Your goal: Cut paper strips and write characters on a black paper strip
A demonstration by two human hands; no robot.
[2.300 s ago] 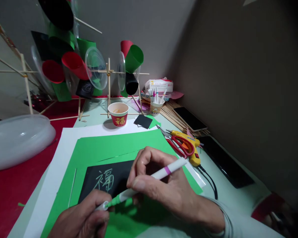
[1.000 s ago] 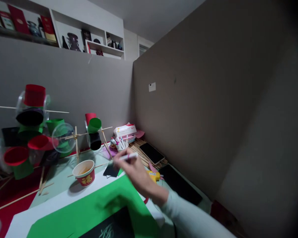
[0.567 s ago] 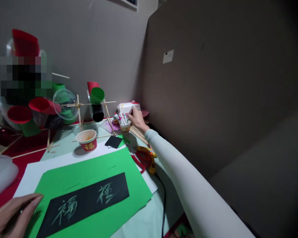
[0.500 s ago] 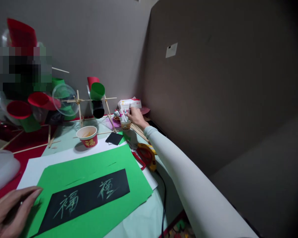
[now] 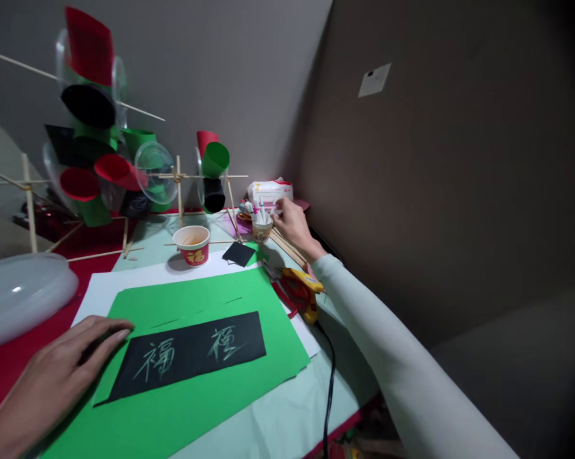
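Note:
My left hand (image 5: pixel 53 382) lies flat and open on the green paper (image 5: pixel 206 408), its fingertips at the left end of a black paper strip (image 5: pixel 192 354) bearing two pale written characters. My right hand (image 5: pixel 292 224) is stretched far out to a small paper cup of markers (image 5: pixel 261 229) at the back of the table. Its fingers are pinched on a white marker (image 5: pixel 274 207) at the cup's right side.
A red paper cup (image 5: pixel 192 244) and a small black card (image 5: pixel 240 253) lie behind the green sheet. A yellow glue gun (image 5: pixel 307 298) and red scissors (image 5: pixel 283 294) sit right of it. A stick-and-cup model (image 5: pixel 125 172) and a plastic dome (image 5: pixel 20 293) stand left.
The pen and its cap were in both hands over the black strip. My right hand then carried the pen to the marker cup, and my left hand came to rest flat beside the strip.

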